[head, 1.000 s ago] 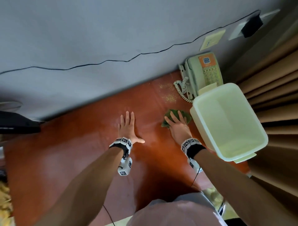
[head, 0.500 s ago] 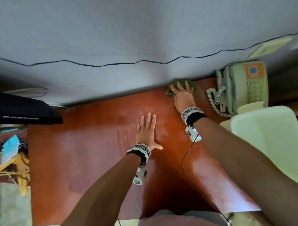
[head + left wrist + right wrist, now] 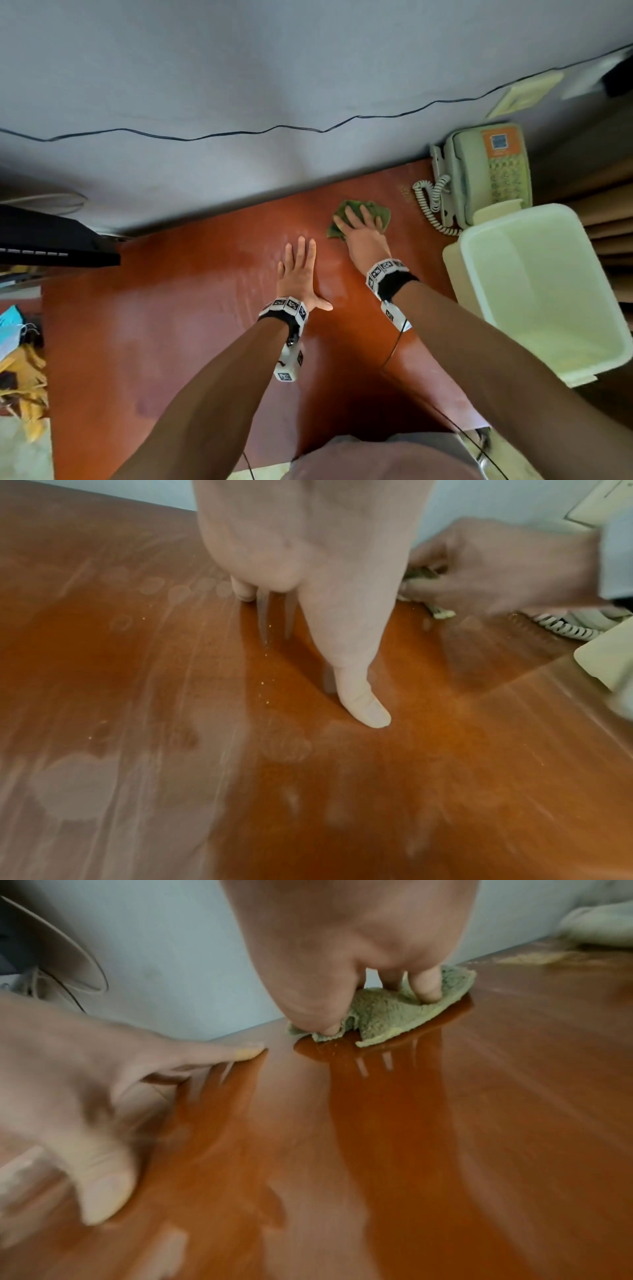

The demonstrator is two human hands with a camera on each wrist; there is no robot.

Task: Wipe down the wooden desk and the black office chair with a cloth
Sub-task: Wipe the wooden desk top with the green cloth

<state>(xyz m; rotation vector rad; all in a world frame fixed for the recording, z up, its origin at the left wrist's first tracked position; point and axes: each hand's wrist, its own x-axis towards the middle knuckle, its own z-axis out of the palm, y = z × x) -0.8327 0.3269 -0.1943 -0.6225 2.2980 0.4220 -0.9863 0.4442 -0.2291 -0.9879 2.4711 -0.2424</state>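
Right hand (image 3: 364, 236) fingers spread, pressing fuzzy green cloth (image 3: 371, 210) on glossy reddish wooden tabletop (image 3: 164, 325), nearer than before; left hand (image 3: 301, 274) flat, fingers straight.

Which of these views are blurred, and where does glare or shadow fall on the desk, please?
Head view: mostly sharp, wide-angle bend in the wall line; pale sheen on the desk, dark shadow near the body. Left wrist view: the right hand is motion-smeared, the left hand overexposed. Right wrist view: the left hand smears; the cloth stays fairly crisp, reflected in the gloss.
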